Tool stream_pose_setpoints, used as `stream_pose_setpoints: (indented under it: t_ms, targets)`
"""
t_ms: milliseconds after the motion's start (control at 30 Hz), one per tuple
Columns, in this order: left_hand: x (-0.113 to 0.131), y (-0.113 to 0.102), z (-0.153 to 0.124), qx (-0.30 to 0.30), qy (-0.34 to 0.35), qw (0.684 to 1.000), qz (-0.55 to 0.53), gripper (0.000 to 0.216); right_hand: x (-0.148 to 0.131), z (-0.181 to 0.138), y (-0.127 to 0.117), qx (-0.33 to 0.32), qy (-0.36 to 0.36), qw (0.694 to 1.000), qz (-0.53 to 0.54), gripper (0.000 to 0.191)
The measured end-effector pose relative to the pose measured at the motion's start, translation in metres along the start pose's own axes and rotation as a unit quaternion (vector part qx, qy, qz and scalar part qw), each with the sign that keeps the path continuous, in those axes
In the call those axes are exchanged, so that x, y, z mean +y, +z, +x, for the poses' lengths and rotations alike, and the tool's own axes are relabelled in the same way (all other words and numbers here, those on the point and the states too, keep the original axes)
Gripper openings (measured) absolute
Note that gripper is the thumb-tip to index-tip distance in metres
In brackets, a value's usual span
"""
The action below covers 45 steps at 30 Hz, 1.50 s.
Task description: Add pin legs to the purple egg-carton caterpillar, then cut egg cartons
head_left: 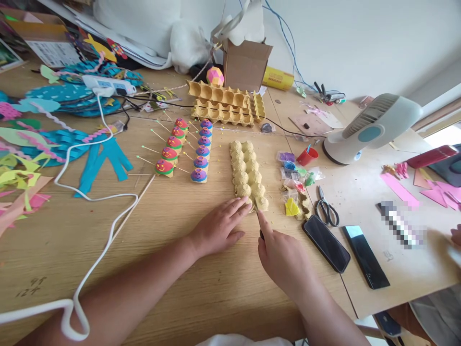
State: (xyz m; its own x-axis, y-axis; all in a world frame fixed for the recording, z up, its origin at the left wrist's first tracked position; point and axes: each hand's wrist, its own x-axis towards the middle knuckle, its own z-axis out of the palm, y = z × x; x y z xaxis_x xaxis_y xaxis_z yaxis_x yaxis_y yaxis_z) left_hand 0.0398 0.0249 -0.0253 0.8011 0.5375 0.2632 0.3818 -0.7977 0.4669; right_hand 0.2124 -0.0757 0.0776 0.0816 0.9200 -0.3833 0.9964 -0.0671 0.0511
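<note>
A yellow egg carton strip lies bumps-up on the table in front of me, two rows of cups wide. My left hand rests its outstretched fingertips on the near left cup, thumb apart. In my right hand is a knife, gripped with the index finger along its back. The blade reaches between the two nearest cups; its dark handle is mostly hidden by the hand. Left of the strip stand a red-and-green painted carton row and a purple-and-blue one, both with faces and stick antennae.
Scissors, a phone and small bags of coloured clay lie right of the strip. A white fan stands farther back. More egg cartons sit behind. A white cable crosses the left side. Another person's hand shows far right.
</note>
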Motion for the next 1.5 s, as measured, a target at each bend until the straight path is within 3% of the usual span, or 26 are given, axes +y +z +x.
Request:
stream_pose_setpoints:
  t_ms: [633, 1033, 1300, 1500]
  targets:
    - [-0.001, 0.000, 0.000, 0.004, 0.007, 1.000, -0.020, 0.076, 0.004, 0.004, 0.002, -0.002, -0.016, 1.000, 0.019, 0.070]
    - [0.001, 0.001, -0.001, 0.014, 0.014, 1.000, 0.021, 0.082, 0.002, 0.008, 0.005, -0.005, -0.010, 1.000, 0.014, 0.072]
    - [0.003, -0.001, 0.001, 0.020, 0.019, 1.000, 0.001, 0.075, -0.002, 0.006, 0.006, -0.020, 0.002, 0.999, -0.025, 0.069]
    - [0.004, -0.003, 0.005, 0.059, 0.021, 0.998, -0.021, 0.057, -0.003, 0.011, 0.007, -0.008, -0.001, 1.000, -0.013, 0.072]
